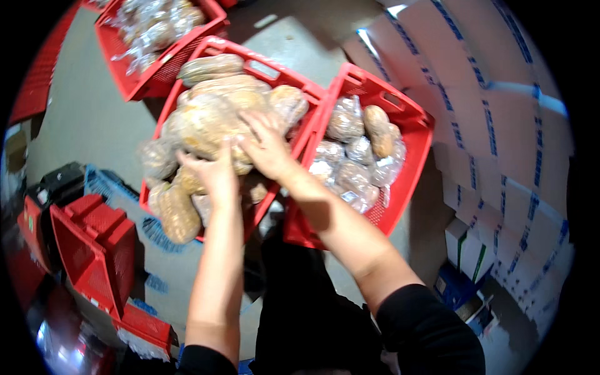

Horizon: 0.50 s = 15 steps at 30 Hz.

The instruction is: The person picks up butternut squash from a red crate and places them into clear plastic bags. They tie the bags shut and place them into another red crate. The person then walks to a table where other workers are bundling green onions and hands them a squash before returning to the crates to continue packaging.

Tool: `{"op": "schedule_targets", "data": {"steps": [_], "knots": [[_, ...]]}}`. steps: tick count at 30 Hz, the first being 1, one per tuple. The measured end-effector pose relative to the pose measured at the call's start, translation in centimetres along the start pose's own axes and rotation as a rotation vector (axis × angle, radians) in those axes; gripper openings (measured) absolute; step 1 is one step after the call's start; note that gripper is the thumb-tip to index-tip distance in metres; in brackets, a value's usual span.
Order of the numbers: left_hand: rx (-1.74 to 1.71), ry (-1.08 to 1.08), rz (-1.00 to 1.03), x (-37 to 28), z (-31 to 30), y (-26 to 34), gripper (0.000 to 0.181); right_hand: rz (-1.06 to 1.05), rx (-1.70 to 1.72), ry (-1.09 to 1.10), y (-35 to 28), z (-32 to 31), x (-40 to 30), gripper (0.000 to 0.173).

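Both my hands rest against a large, pale orange ribbed pumpkin [201,123] in a red plastic crate [307,83]. My left hand [213,168] touches its near side with fingers spread. My right hand [265,145] lies on its right side, fingers apart. Around it are more squashes, among them a long greenish one [213,68] at the far end and an oblong tan one [178,215] at the near left corner. The hands and pumpkin are slightly blurred. A second red crate [412,154] on the right holds several plastic-wrapped squash pieces [346,124] and an oblong squash [378,131].
Another red crate [136,89] with plastic-wrapped produce stands at the upper left. Stacked red crates [98,253] and a blue pallet [101,180] are at the lower left. Tall stacks of cardboard boxes [468,93] with blue markings line the right. Grey floor shows between them.
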<state>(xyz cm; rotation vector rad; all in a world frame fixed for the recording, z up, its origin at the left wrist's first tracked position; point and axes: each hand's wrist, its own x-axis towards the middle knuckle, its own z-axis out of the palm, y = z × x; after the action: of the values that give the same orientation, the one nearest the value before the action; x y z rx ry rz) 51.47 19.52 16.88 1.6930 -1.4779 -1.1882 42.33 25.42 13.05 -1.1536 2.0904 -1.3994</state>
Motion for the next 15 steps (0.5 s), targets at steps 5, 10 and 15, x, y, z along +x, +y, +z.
{"op": "schedule_targets", "data": {"steps": [5, 10, 15], "knots": [[0.091, 0.021, -0.001, -0.1, -2.1, 0.3, 0.094, 0.353, -0.045, 0.371, 6.1, -3.1, -3.6, 0.050], [-0.010, 0.013, 0.301, -3.1, -6.0, -1.4, 0.056, 0.554, -0.817, 0.359, 23.9, -16.2, -8.5, 0.087], [0.129, -0.353, 0.292, -10.1, -10.7, -6.9, 0.039, 0.643, -0.615, 0.056, 30.3, -22.6, -10.9, 0.088]]}}
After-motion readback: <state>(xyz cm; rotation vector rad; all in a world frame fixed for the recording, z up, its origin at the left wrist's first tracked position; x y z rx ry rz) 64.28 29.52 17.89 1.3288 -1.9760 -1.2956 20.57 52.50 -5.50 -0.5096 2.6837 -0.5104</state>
